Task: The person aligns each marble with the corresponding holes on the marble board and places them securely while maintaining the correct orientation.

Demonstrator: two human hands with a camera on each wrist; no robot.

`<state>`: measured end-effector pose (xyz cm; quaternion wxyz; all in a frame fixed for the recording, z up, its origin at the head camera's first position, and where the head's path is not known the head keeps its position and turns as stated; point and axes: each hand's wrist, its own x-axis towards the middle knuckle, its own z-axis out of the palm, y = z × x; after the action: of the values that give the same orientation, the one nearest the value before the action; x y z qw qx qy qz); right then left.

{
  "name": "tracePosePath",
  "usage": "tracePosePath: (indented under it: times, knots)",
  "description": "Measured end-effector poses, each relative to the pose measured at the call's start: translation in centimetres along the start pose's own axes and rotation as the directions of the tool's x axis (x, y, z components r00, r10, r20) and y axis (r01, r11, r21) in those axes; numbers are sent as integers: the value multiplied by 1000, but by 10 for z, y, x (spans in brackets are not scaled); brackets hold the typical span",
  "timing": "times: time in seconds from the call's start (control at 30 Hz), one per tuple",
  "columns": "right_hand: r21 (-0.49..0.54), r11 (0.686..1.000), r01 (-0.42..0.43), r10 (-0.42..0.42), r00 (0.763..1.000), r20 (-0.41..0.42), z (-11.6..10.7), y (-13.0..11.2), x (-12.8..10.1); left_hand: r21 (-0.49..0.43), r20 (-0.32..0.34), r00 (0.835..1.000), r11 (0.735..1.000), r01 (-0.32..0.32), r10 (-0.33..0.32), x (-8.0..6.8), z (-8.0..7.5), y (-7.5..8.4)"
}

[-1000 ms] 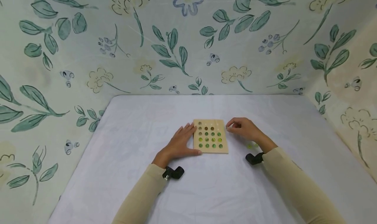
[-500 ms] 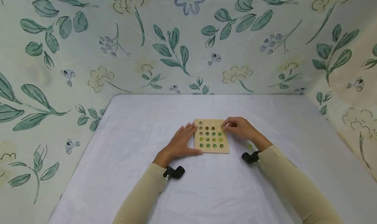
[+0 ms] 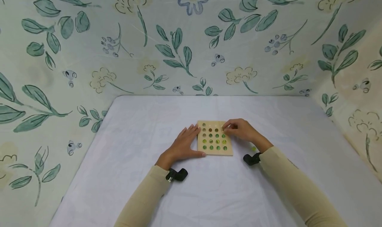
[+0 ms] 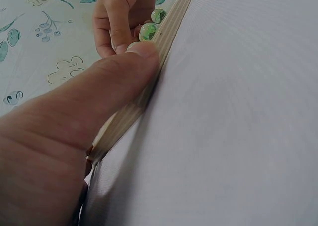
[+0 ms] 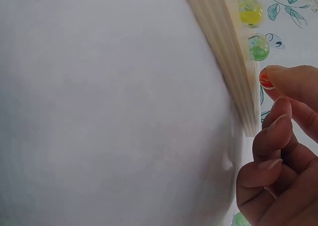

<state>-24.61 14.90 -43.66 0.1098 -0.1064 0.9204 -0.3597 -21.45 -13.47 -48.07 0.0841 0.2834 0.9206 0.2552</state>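
A square wooden board [image 3: 214,152] with rows of glass marbles in its hollows lies on the white cloth. My left hand [image 3: 181,145] rests with spread, straight fingers at the board's left edge, its thumb [image 4: 119,72] along the near side. Over the board's right side, my right hand [image 3: 241,130] pinches a red-orange marble [image 5: 265,79] between thumb and index finger, close over the second row from the back. Beside it, in the right wrist view, sit a green marble [image 5: 259,47] and a yellow marble [image 5: 251,13]. Most hollows in the back row hold no marble.
A yellow-green marble [image 3: 254,148] lies loose on the cloth to the right of the board, near the right wrist. Black wrist cameras sit at both cuffs. Behind the table hangs a floral cloth [image 3: 191,54].
My right hand has moved left, from beside the board to over its right side, with the marble pinched in it. My left hand has stayed at the board's left edge.
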Motion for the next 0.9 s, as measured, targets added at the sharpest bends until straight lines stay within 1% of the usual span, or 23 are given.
tracePosePath:
  times: [0.3, 0.47, 0.9]
  knots:
    - [10, 1000, 14, -14, 1000, 14, 2, 2, 1, 0, 7, 1000, 1000, -9, 9, 0, -1, 2]
    - [21, 1000, 3, -3, 1000, 26, 2, 2, 1, -1, 12, 1000, 1000, -6, 6, -1, -1, 2]
    - [4, 1000, -1, 1, 1000, 28, -1, -1, 0, -2, 7, 1000, 1000, 6, -6, 0, -1, 1]
